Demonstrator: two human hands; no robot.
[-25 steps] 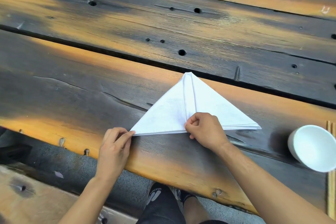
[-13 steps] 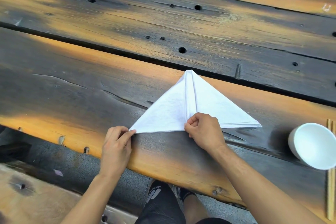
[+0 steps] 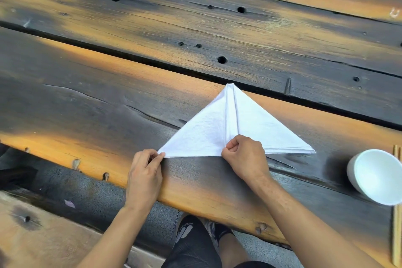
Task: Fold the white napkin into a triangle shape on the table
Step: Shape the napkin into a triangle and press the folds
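Observation:
The white napkin (image 3: 206,135) lies flat on the dark wooden table (image 3: 108,104) as a wide triangle, its peak pointing away from me and a vertical crease down the middle. My left hand (image 3: 144,172) pinches the napkin's left corner between thumb and fingers. My right hand (image 3: 245,155) grips the bottom edge at the middle crease, fingers curled. The right corner of the napkin shows several stacked layers and lies free.
A white bowl (image 3: 378,177) stands at the right edge of the table, with wooden chopsticks (image 3: 396,224) beside it. The table's near edge runs just below my hands. A wooden bench (image 3: 43,235) and my shoes (image 3: 189,230) are below.
Both hands stay on the napkin at the same places. The left hand has moved a little closer onto the left corner; the napkin's shape is unchanged.

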